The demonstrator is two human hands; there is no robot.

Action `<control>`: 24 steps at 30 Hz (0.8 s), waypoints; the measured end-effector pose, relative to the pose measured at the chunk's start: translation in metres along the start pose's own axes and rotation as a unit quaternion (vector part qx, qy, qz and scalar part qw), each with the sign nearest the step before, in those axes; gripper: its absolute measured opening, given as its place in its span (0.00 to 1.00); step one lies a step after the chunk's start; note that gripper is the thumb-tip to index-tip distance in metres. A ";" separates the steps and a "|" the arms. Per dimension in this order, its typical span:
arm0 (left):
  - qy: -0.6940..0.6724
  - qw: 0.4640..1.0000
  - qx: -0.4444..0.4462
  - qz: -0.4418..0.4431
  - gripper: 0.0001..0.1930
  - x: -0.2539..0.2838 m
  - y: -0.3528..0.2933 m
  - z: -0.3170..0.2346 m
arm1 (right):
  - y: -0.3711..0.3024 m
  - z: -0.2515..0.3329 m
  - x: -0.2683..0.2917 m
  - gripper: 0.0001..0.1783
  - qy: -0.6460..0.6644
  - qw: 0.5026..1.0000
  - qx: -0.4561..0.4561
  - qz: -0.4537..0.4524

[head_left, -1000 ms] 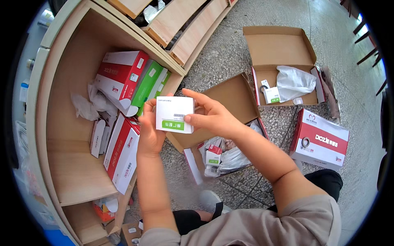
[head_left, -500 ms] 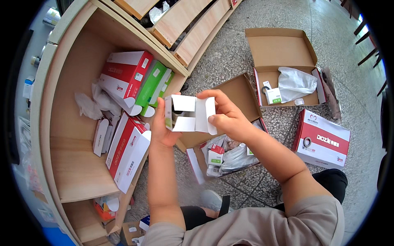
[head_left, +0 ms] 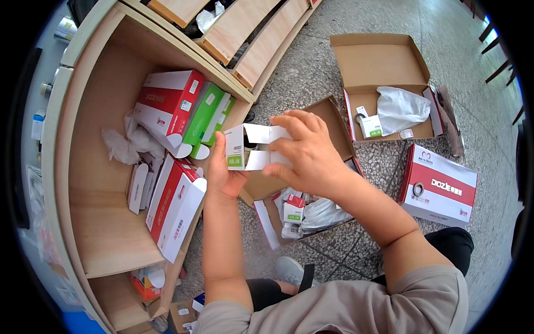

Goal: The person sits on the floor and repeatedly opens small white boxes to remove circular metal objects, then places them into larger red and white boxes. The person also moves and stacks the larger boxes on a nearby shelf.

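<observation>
Gripping white cardboard carton: left hand | right hand at squared flaps, grasp unclear

Left hand: fingers largely hidden behind the small white carton.
Dark piece inside: partly covered by flaps, its full shape unclear.
Right hand: covers the carton's far end; grip on the flap unclear.
Open floor box: middle hidden by the right hand and forearm.
Topmost drawer: cut off by the upper edge.
Chair legs: lost into the dark rim.
Blue-topped item: too small to identify.
</observation>
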State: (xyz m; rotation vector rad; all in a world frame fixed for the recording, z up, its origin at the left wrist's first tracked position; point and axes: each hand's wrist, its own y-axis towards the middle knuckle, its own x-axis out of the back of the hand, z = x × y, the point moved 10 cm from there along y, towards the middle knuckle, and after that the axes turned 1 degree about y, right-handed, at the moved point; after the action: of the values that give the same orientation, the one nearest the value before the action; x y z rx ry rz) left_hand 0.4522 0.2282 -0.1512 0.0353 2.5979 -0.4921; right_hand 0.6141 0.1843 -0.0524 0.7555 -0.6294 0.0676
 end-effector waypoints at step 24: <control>-0.115 0.989 -0.059 0.073 0.25 -0.018 0.009 -0.003 | -0.022 0.020 0.016 0.06 0.033 0.977 0.155 -0.144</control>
State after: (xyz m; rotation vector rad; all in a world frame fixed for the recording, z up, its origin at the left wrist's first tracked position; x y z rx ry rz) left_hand 0.4679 0.2383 -0.1431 0.1210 2.3729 -0.2718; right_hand 0.6233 0.1521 -0.0461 1.1352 -0.4443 -0.0777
